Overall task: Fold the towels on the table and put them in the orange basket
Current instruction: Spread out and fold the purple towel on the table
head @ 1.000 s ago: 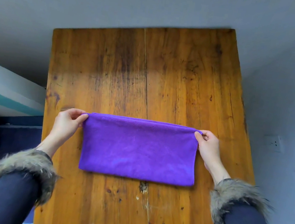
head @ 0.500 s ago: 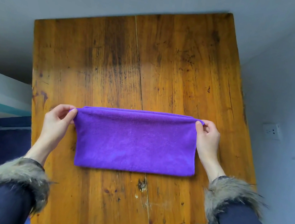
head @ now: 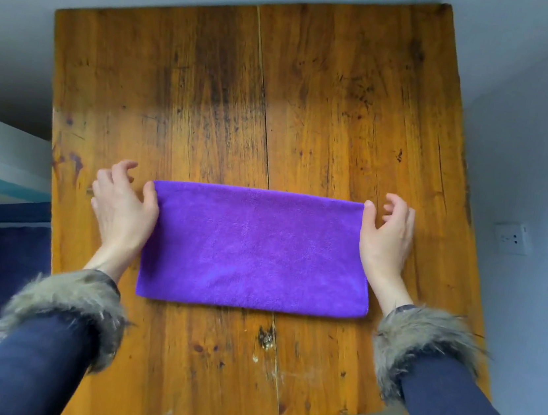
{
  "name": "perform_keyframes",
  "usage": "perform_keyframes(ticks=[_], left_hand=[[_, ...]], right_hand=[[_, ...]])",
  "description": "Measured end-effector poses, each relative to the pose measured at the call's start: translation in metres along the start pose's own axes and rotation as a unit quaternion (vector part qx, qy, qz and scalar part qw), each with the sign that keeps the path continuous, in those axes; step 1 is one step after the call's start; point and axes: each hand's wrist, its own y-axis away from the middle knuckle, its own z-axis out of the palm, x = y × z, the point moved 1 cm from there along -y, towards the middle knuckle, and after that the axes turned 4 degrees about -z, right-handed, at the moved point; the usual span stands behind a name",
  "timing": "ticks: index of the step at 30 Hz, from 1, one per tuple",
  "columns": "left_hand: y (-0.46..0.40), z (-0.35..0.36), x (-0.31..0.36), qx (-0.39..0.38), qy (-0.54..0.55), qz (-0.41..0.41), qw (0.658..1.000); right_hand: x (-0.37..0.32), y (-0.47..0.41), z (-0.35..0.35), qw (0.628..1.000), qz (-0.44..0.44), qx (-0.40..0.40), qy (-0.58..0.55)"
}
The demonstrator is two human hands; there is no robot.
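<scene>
1. Looking down from the head view, one purple towel lies flat on the near half of the wooden table, folded into a long, neat shape.
2. Both hands sit at its far corners. The left hand is at the left end and the right hand at the right end.
3. Each thumb touches the towel's edge, but the fingers are spread and lifted, so neither hand grips anything.
4. One fold looks done. I think the towel still needs another fold, and then it must go in the orange basket, which I cannot see.
5. The towel looks soft and fuzzy, with straight edges and slightly round corners.
6. The table is hard, shiny, orange-brown wood with dark marks and a long crack down its middle.
7. The dark blue sleeves end in fluffy fur cuffs.
</scene>
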Motion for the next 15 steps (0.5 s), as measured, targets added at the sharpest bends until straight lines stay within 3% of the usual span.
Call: perform_keyframes(ticks=[3, 6, 9, 12, 15], left_hand=[[0.032, 0.004, 0.028, 0.03, -0.065, 0.158, 0.985], [0.073, 0.034, 0.057, -0.062, -0.147, 0.31, 0.937], [0.086, 0.063, 0.065, -0.131, -0.19, 0.323, 0.918], [0.073, 0.067, 0.043, -0.13, -0.217, 0.327, 0.911], [0.052, 0.043, 0.005, -0.114, -0.222, 0.294, 0.923]], right_hand=[[-0.022, 0.022, 0.006, 0.984, -0.163, 0.007, 0.075], [-0.043, 0.054, 0.036, 0.95, -0.274, -0.073, 0.128], [-0.044, 0.067, 0.063, 0.932, -0.292, -0.126, 0.172], [-0.02, 0.053, 0.062, 0.923, -0.288, -0.132, 0.217], [0.016, 0.033, 0.036, 0.938, -0.228, -0.109, 0.236]])
